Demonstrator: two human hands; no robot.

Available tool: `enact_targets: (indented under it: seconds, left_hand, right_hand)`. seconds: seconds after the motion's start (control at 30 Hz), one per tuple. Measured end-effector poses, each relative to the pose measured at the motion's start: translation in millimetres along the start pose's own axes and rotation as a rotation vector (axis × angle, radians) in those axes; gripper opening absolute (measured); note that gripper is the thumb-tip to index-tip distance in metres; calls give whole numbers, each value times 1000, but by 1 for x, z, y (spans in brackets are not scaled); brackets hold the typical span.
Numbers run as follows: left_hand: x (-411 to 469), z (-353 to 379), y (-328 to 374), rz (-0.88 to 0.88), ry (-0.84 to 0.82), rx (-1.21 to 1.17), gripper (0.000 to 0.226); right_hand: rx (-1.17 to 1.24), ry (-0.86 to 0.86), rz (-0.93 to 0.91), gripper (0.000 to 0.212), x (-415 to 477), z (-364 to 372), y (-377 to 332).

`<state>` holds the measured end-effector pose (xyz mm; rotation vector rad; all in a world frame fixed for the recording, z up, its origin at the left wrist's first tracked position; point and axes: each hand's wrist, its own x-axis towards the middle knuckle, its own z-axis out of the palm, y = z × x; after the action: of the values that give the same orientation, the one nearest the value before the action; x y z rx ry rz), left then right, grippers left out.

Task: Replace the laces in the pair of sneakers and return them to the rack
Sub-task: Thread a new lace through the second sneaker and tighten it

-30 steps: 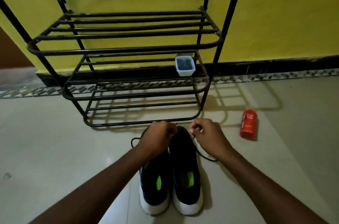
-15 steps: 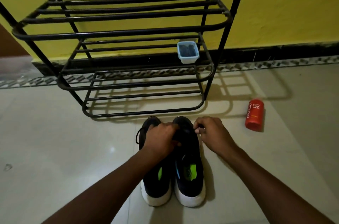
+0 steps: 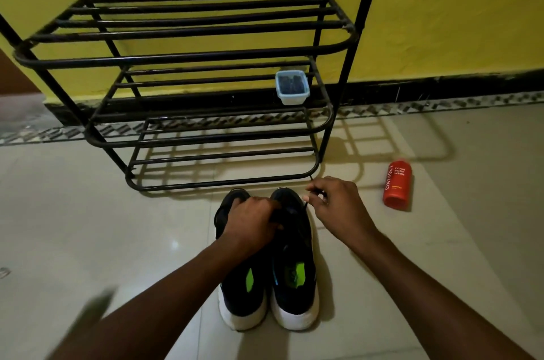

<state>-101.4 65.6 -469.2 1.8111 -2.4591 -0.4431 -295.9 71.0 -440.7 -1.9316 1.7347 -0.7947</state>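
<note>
Currently, two dark navy fabric sneakers with white soles and bright green insole patches stand on the pale glossy tiled floor (image 3: 88, 227). Their heels are near and their toes point far. The left sneaker (image 3: 240, 289) and the right sneaker (image 3: 294, 274) sit side by side, touching or nearly touching along their inner edges.

Hand positions:
- The left hand (image 3: 253, 227) lies across the front of both sneakers and covers most of the left sneaker's toe. Its fingers curl down onto the lacing area of the right sneaker and grip the upper there. Whether they also hold a lace is hidden.
- The right hand (image 3: 335, 203) is just right of the right sneaker's toe, apart from the left hand. Thumb and forefinger pinch a thin black lace (image 3: 306, 206). One short end projects far past the fingers, and the other part runs down to the sneaker.

Surroundings:
- A black tubular metal rack (image 3: 188, 59) with barred shelves stands against a yellow wall (image 3: 441, 6). The front rail of its lowest shelf is just beyond the sneaker toes.
- A small clear plastic container (image 3: 291, 87) with dark contents sits at the right end of the second visible shelf.
- A red cylindrical bottle (image 3: 397, 184) with white lettering lies on the floor to the right of the right hand.
</note>
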Motion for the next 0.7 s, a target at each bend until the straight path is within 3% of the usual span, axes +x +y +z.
enact_targets:
  seconds: [0.13, 0.23, 0.37, 0.5, 0.7]
  left_hand:
    - [-5, -30, -1, -43, 271, -438, 18]
    - [-14, -75, 7, -24, 379, -824, 25]
    - [-31, -140, 28, 33, 496, -1097, 30]
    - [-49, -189, 50, 68, 487, -1212, 16]
    - [-67, -230, 74, 96, 508, -1254, 10]
  right_hand:
    - [154, 99, 22, 25, -7, -12, -16]
    - [242, 182, 1, 40, -5, -36, -38]
    - [489, 281, -35, 21, -2, -75, -81]
    - [691, 311, -84, 7, -1, -113, -126]
    - [682, 423, -116, 5, 4, -138, -163]
